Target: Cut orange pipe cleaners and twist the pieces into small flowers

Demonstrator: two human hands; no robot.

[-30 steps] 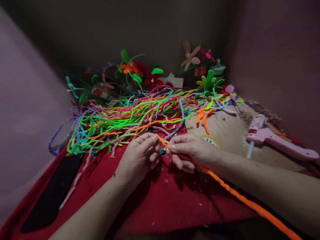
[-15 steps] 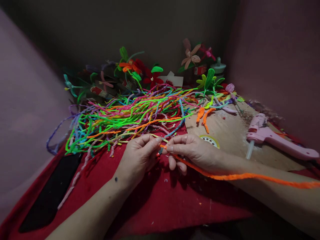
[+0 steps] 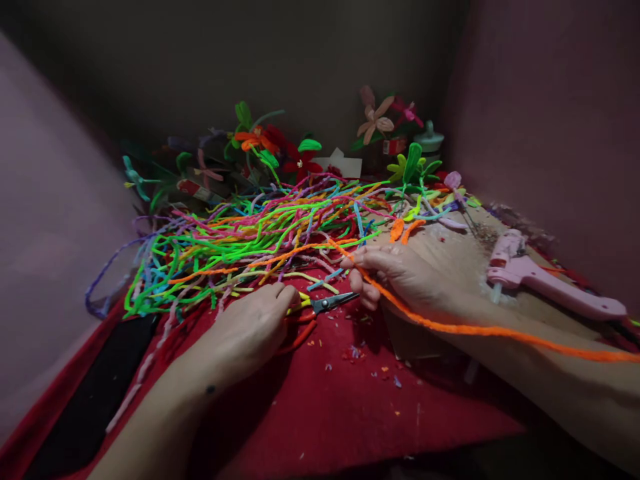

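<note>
Head view: a red cloth (image 3: 320, 413) is covering six o'clock below a dark wall (image 3: 310, 60), a pile of pipe cleaners (image 3: 260, 233) is lying at nine, and a pink glue gun (image 3: 555, 280) at three. Near centre, the right hand (image 3: 407, 275) is pinching an orange pipe cleaner (image 3: 440, 327), its forearm (image 3: 540, 387) hiding some brown board (image 3: 455, 250); at seven, the left hand (image 3: 253, 327) is covering the handles of scissors (image 3: 324, 305), its grip impossible to tell.
</note>
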